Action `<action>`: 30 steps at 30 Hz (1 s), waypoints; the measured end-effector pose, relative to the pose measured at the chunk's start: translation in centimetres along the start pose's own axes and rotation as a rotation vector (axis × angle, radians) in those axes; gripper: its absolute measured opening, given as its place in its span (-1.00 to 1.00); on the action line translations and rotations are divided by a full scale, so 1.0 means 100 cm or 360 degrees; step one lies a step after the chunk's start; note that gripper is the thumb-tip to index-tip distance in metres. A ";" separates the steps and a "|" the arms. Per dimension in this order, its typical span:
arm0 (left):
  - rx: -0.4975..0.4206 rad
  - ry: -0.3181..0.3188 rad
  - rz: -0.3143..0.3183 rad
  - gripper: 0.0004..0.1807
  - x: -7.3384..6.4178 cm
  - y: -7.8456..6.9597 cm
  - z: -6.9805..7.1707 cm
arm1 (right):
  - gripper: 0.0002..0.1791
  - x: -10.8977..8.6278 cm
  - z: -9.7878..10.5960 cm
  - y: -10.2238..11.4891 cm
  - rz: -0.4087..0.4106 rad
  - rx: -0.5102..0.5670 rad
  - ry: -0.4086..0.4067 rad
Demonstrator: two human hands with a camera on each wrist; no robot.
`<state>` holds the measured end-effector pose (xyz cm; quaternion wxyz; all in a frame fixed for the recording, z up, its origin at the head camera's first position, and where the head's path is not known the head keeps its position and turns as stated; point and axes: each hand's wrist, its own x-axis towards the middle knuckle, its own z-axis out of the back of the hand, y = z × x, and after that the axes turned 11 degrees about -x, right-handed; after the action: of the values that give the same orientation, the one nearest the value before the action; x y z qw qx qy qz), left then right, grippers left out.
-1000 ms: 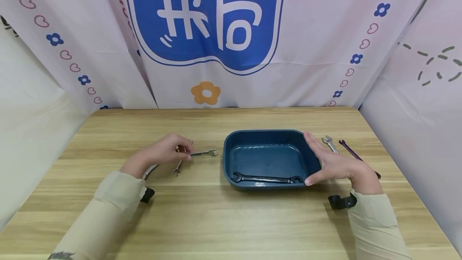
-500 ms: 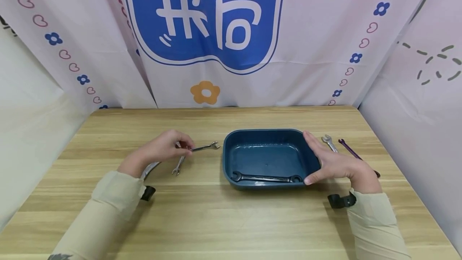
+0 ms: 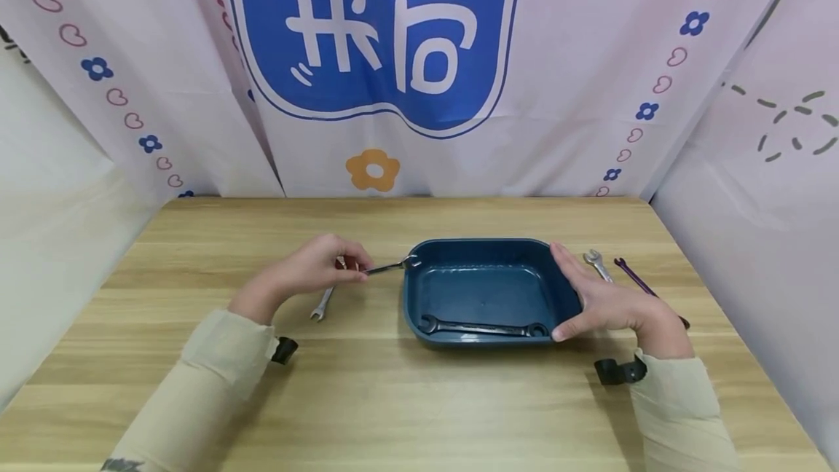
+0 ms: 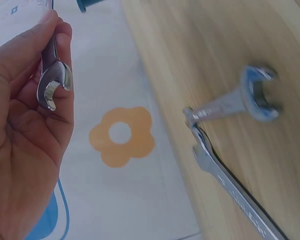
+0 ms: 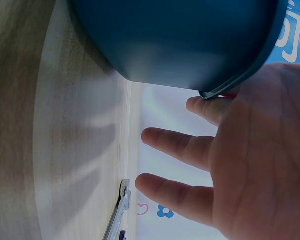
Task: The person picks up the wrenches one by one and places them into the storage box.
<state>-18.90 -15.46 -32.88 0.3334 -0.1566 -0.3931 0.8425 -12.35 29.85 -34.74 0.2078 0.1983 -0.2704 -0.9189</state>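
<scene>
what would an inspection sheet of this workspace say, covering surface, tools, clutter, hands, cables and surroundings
Surface: wood-grain table
Job's things: blue tray with a dark wrench along its near wall; held wrench, tip at the tray's left rim, contact unclear; shiny wrench and blurred wrench on the table left of the tray; pale wrench and purple wrench right of it
Clutter: nothing seen beyond these things
Hands: left hand pinches the held wrench; right hand spans the tray's right end, thumb near, finger far
Cables: nothing seen
Surroundings: printed white cloth behind the table
</scene>
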 end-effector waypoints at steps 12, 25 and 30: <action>-0.0066 0.0011 -0.0168 -0.90 0.019 -0.015 -0.016 | 0.54 -0.001 -0.003 0.000 0.0004 -0.0014 -0.0018; -0.0138 0.0019 -0.0253 -0.87 0.041 -0.031 -0.036 | 0.54 -0.001 -0.001 -0.001 -0.0006 -0.0037 -0.0016; -0.0162 0.0015 -0.0300 -0.87 0.049 -0.039 -0.045 | 0.54 0.000 -0.001 -0.001 0.0009 -0.0032 -0.0013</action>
<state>-18.42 -7.79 -32.77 0.4047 -0.1395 -0.4467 0.7856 -12.39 29.92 -34.87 0.2111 0.1917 -0.2624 -0.9219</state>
